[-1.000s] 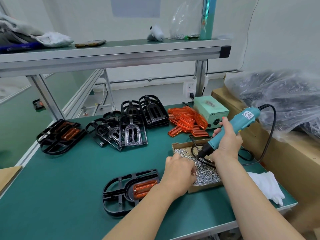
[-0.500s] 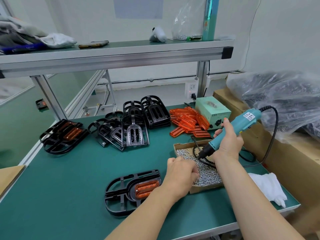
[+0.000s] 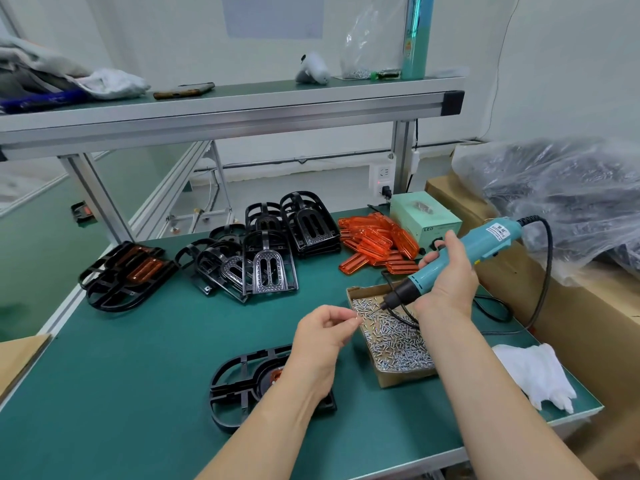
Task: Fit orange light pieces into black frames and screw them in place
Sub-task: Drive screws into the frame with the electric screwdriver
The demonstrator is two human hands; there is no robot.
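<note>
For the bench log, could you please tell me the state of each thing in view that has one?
Brown cardboard screw box: open, holding many screws.
Left hand: pinches a small silver screw.
Right hand: grips the teal electric screwdriver, tip over the box.
Nearest black plastic frame: flat, orange piece seated, partly hidden.
Orange light pieces pile: loose, unfitted.
Far-left black frames: orange pieces fitted.

One frame point(image 3: 252, 355) is lying at the front of the tabletop point(image 3: 138, 358), a light piece point(image 3: 276, 375) sitting in it I think, mostly hidden under the left arm point(image 3: 298, 393). The screw box point(image 3: 398, 379) is sitting just right of it, loose light pieces point(image 3: 377, 242) lying heaped behind that, empty frames point(image 3: 273, 258) leaning together left of those, fitted frames point(image 3: 128, 271) lying far left.
</note>
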